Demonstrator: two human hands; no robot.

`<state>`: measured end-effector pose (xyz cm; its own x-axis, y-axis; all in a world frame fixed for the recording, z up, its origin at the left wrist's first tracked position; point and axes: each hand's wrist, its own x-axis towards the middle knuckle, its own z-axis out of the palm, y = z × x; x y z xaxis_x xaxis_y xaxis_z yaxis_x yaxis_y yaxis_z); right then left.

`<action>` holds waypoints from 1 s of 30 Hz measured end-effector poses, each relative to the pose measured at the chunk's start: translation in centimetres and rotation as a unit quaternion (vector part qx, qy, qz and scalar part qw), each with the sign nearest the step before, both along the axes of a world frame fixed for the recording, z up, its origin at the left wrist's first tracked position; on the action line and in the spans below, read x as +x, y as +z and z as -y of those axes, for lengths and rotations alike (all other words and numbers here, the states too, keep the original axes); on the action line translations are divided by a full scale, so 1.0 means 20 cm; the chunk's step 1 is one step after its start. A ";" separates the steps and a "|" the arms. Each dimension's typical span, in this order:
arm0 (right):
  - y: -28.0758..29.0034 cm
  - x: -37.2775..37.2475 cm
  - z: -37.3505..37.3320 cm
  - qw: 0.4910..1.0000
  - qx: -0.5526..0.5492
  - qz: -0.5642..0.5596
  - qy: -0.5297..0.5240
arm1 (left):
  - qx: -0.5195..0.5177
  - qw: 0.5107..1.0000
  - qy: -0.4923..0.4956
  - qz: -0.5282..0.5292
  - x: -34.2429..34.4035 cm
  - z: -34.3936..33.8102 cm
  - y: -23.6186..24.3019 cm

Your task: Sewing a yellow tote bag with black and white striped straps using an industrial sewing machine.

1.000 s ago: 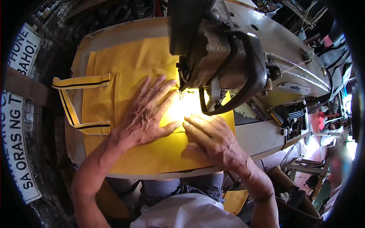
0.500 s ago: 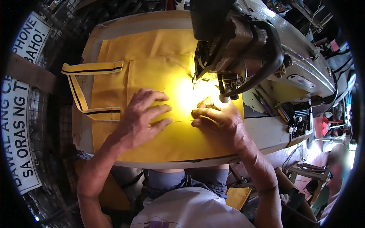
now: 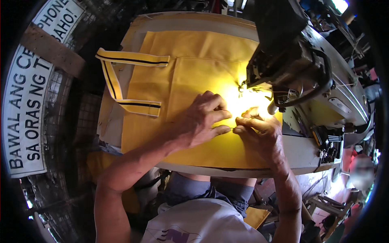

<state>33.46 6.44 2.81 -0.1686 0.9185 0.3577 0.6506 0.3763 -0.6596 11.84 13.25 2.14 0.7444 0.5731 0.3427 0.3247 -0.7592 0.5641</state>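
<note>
A yellow fabric panel [image 3: 206, 154] lies flat under the sewing machine head [image 3: 279, 73], with a stitched pocket piece [image 3: 198, 77] on it. My left hand [image 3: 206, 117] rests on the fabric with fingers bent and apart, thumb and fingertips near my other hand. Bright lamp light falls by the needle. Just below it, my right hand [image 3: 261, 131] has its thumb and fingers drawn together at the fabric along the pocket seam. What lies between those fingertips is partly hidden. A yellow strap [image 3: 111, 81] with a dark stripe loops off the panel's left side.
The pale machine table [image 3: 109, 125] runs under the fabric. At right, a tray [image 3: 330, 141] of small tools and parts stands beside the machine arm [image 3: 336, 101]. A wire mesh wall with a white sign [image 3: 26, 117] is at left. Another person, blurred, appears at far right.
My left hand has moved right across the fabric, closer to my right hand, which stays near the needle. The whole view has swung, so the machine and panel appear farther right.
</note>
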 end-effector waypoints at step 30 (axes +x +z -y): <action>0.01 0.04 -0.03 0.994 0.043 0.091 0.032 | 0.077 0.997 0.010 0.000 0.05 -0.01 0.03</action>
<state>34.36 7.10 2.97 -0.2954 0.8707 0.3932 0.7291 0.4714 -0.4961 12.93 13.38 2.67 0.7329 0.5294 0.4273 0.3414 -0.8295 0.4421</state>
